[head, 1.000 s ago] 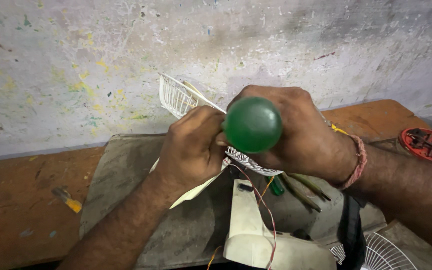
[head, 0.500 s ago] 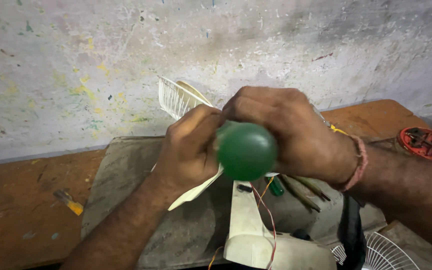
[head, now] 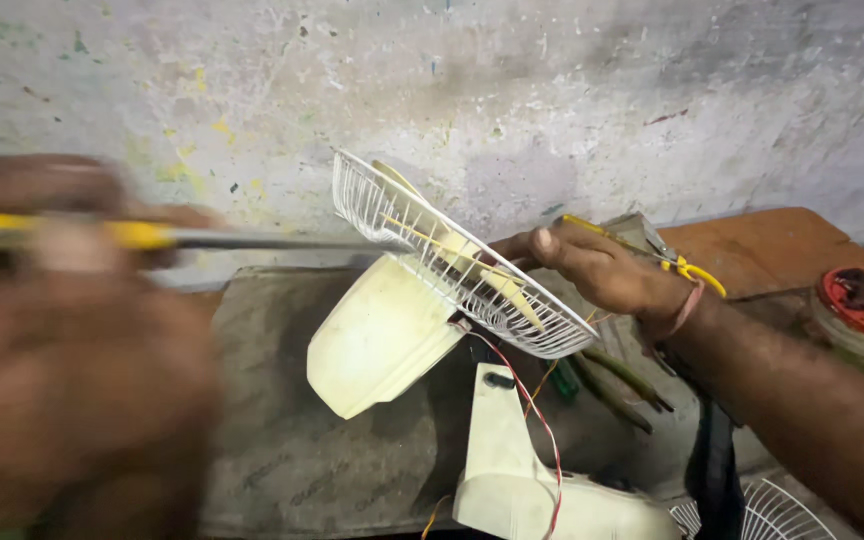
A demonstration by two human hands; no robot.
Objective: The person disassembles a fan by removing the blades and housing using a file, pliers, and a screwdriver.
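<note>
Now I see my right hand [head: 602,265] at about three o'clock of the fan [head: 422,300], fingers curled over the rim of its white wire grille [head: 472,270] and gripping it. That grille tilts steeply, its upper edge toward eleven o'clock and its lower edge toward four. The fan's cream motor housing [head: 382,340] hangs beneath at seven o'clock, above the grey mat [head: 282,440].

My left hand [head: 72,350] fills the nine o'clock side, close to the lens and badly blurred; it seems closed around a screwdriver [head: 152,237] with a yellow handle, though I cannot tell the grip exactly. Its shaft runs level toward the grille's upper edge.

Open mat lies at seven o'clock. Toward five o'clock things crowd: the cream fan base [head: 512,470], red wire [head: 537,420], pliers [head: 617,380], a second grille [head: 752,515].
</note>
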